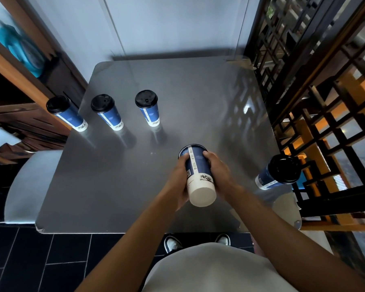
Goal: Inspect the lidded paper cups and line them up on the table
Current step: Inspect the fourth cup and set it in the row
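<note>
Both hands hold one blue paper cup (198, 171) over the near middle of the grey table (118, 186). The cup is tipped over, its white base toward me and its lid end pointing away, hidden from view. My left hand (178, 182) grips its left side and my right hand (218, 173) grips its right side. Three upright blue cups with black lids stand in a row at the table's left: one at the edge (66, 113), one beside it (108, 111), one further right (148, 107). Another lidded cup (277, 172) stands near the right edge.
A dark lattice screen (316, 102) runs along the table's right side, close to the right cup. A wooden shelf unit (19, 98) stands to the left and a pale wall (167, 24) behind. My feet and dark floor tiles (40, 260) show below the table's near edge.
</note>
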`<state>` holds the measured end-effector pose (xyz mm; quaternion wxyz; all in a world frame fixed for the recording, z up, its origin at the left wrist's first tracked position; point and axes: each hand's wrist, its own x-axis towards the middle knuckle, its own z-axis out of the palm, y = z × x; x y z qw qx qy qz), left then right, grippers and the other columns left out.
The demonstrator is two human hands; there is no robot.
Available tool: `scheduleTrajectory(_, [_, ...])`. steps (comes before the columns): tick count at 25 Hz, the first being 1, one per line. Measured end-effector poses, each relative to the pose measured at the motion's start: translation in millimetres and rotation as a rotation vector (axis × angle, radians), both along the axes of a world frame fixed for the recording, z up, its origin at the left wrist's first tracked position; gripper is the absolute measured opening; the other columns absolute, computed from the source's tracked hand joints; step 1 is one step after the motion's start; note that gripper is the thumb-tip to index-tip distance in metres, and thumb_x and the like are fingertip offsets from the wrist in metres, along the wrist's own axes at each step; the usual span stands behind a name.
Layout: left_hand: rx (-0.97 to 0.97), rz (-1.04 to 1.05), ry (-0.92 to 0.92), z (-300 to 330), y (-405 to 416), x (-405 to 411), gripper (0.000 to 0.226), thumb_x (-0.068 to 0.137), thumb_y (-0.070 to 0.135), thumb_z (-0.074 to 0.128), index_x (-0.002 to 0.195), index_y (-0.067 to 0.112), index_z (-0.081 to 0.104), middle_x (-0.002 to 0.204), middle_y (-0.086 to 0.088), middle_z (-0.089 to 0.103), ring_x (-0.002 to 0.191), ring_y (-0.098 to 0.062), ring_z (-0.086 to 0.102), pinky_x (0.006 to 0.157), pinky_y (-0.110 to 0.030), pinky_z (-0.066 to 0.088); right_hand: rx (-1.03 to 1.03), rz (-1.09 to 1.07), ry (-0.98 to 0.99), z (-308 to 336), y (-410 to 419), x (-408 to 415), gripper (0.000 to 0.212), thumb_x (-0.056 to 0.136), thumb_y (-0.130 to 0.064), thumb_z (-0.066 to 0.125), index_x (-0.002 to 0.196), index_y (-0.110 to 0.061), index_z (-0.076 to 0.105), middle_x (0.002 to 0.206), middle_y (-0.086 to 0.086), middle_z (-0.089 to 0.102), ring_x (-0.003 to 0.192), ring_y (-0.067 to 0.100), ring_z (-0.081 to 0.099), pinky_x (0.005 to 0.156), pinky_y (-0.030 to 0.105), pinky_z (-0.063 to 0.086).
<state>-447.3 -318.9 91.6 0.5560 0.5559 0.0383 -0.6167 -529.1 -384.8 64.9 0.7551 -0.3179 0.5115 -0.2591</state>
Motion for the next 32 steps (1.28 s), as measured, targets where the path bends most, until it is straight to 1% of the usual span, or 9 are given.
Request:
scheduleTrajectory(4, [0.232, -0.346, -0.182, 0, 5, 11, 0.084, 0.083, 0.086, 0.043, 0.126, 0.017, 0.062, 0.095, -0.013, 0.078, 0.073, -0.028, 0.078, 0.061, -0.043, 0.062, 0.014, 0.018, -0.005, -4, -4, -3, 0.017, 0.100, -0.023, 0.055, 0.111, -0.010, 0.060, 0.109, 0.017, 0.065, 0.095, 0.031, 0.063, 0.095, 0.050, 0.054])
scheduleTrajectory(8, [0.245, -0.453, -0.504, 5, 4, 17, 0.067, 0.092, 0.071, 0.049, 0.143, 0.029, 0.036, 0.103, -0.019, 0.072, 0.083, -0.042, 0.077, 0.059, -0.055, 0.064, -0.051, 0.096, 0.051, -10, -7, -3, 0.035, 0.099, -0.027, 0.056, 0.127, -0.007, 0.057, 0.130, 0.025, 0.063, 0.109, 0.038, 0.064, 0.105, 0.058, 0.050])
scheduleTrajectory(10, [0.184, -0.389, -0.469, 3, 1, 17, 0.058, 0.093, 0.057, 0.059, 0.138, 0.024, 0.043, 0.106, -0.019, 0.072, 0.081, -0.041, 0.075, 0.066, -0.060, 0.063, 0.009, 0.088, 0.025, -11, -6, -3, 0.047, 0.095, -0.031, 0.060, 0.134, -0.005, 0.054, 0.131, 0.027, 0.062, 0.105, 0.038, 0.065, 0.098, 0.055, 0.055])
scheduleTrajectory(13, [0.145, -0.243, -0.260, -1, -3, 15, 0.073, 0.074, 0.060, 0.063, 0.131, 0.015, 0.058, 0.106, -0.023, 0.075, 0.073, -0.034, 0.073, 0.077, -0.057, 0.058, 0.126, 0.061, -0.051, -13, -6, -5, 0.049, 0.098, -0.038, 0.057, 0.127, 0.001, 0.060, 0.112, 0.023, 0.070, 0.082, 0.028, 0.071, 0.071, 0.036, 0.062])
scheduleTrajectory(16, [0.156, -0.226, -0.237, 0, -2, 12, 0.054, 0.085, 0.062, 0.055, 0.101, 0.013, 0.070, 0.073, -0.011, 0.073, 0.057, -0.027, 0.067, 0.057, -0.032, 0.051, 0.186, 0.087, -0.112, -14, -5, -7, 0.042, 0.101, -0.041, 0.050, 0.110, -0.002, 0.067, 0.087, 0.016, 0.072, 0.060, 0.023, 0.071, 0.054, 0.030, 0.060])
scheduleTrajectory(20, [0.200, -0.293, -0.269, -3, 3, 14, 0.063, 0.090, 0.070, 0.043, 0.084, 0.013, 0.068, 0.072, -0.012, 0.067, 0.059, -0.029, 0.062, 0.041, -0.019, 0.039, 0.162, 0.095, -0.130, -17, -8, -5, 0.045, 0.102, -0.041, 0.050, 0.116, 0.000, 0.064, 0.086, 0.013, 0.073, 0.059, 0.020, 0.071, 0.054, 0.028, 0.058])
scheduleTrajectory(24, [0.219, -0.398, -0.343, -5, 7, 24, 0.100, 0.059, 0.098, 0.038, 0.099, 0.013, 0.070, 0.087, -0.018, 0.066, 0.079, -0.033, 0.062, 0.048, -0.024, 0.045, 0.105, 0.084, -0.070, -11, -9, 1, 0.061, 0.092, -0.047, 0.063, 0.129, 0.001, 0.058, 0.115, 0.022, 0.068, 0.071, 0.021, 0.071, 0.060, 0.030, 0.058])
scheduleTrajectory(28, [0.139, -0.325, -0.320, -4, 4, 23, 0.094, 0.057, 0.081, 0.063, 0.128, 0.020, 0.059, 0.093, -0.020, 0.069, 0.082, -0.038, 0.063, 0.066, -0.042, 0.049, 0.091, 0.156, -0.036, -15, -12, 5, 0.091, 0.066, -0.061, 0.074, 0.137, -0.008, 0.055, 0.133, 0.026, 0.064, 0.098, 0.037, 0.072, 0.074, 0.042, 0.061])
scheduleTrajectory(32, [0.074, -0.213, -0.225, -6, 3, 22, 0.084, 0.054, 0.072, 0.067, 0.113, 0.012, 0.072, 0.087, -0.015, 0.077, 0.067, -0.031, 0.072, 0.078, -0.043, 0.050, 0.081, 0.111, -0.060, -9, -11, 1, 0.059, 0.098, -0.052, 0.052, 0.139, -0.009, 0.054, 0.132, 0.027, 0.064, 0.081, 0.029, 0.073, 0.061, 0.035, 0.061])
